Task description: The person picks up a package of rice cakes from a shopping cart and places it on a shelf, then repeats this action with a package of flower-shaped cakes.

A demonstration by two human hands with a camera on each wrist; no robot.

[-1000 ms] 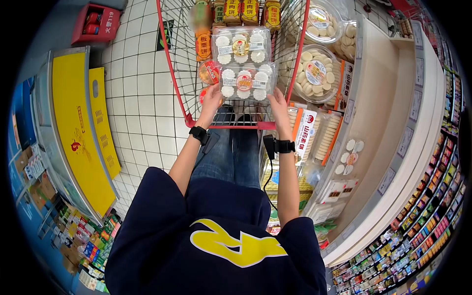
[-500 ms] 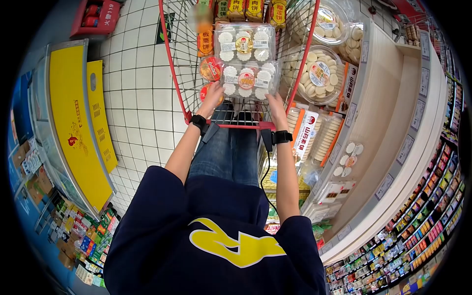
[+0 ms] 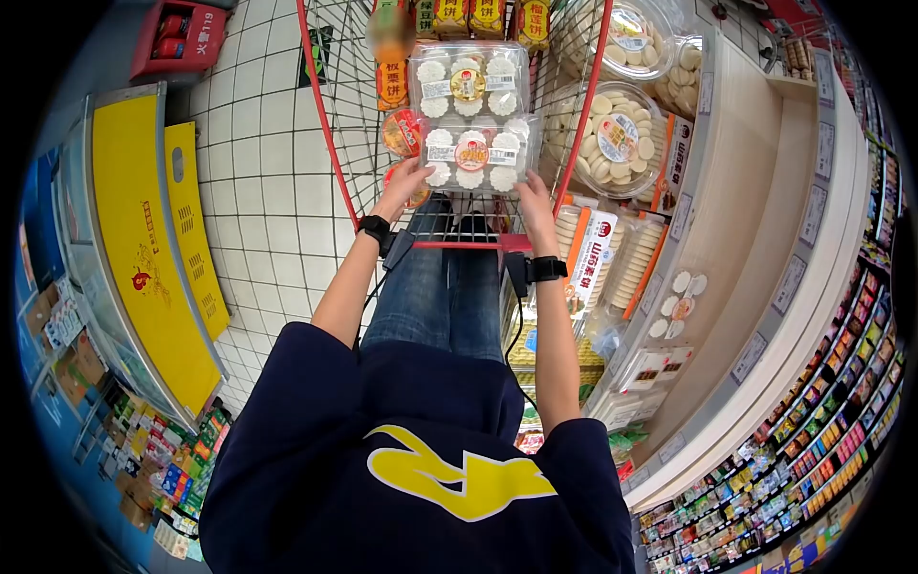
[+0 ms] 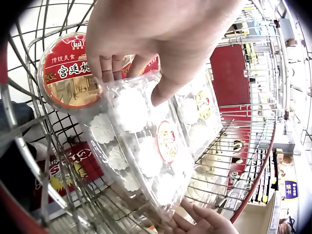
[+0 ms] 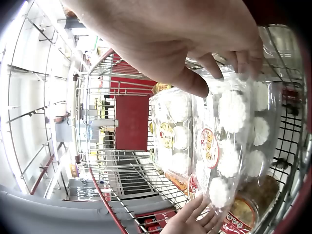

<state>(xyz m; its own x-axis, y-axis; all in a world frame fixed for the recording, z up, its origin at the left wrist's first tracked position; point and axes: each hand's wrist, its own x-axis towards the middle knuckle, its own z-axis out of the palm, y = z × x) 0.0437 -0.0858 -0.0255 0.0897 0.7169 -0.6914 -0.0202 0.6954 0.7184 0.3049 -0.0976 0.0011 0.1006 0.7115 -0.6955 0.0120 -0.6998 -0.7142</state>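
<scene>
A clear plastic box of white flower-shaped pastries point(image 3: 471, 158) with a round red-and-white label lies inside the shopping cart. My left hand point(image 3: 402, 191) grips its left side and my right hand point(image 3: 537, 209) its right side. In the left wrist view, the left thumb rests on the lid of the box point(image 4: 146, 146), fingers over its edge. The right wrist view shows the right hand point(image 5: 185, 44) with its thumb and fingers at the other end of the box point(image 5: 226, 141). A similar box with a yellow label point(image 3: 468, 84) lies just beyond.
The red-rimmed wire cart point(image 3: 330, 134) also holds upright yellow packages point(image 3: 532, 24), an orange package point(image 3: 392, 86) and round red-lidded tubs point(image 3: 402, 131). On the right, a shelf point(image 3: 755, 210) stands above packed pastries point(image 3: 617, 139). A yellow-fronted cabinet point(image 3: 143, 258) stands on the left.
Both hands keep their hold on the near box, which has shifted slightly left in the head view. The left hand and wrist have also moved slightly left.
</scene>
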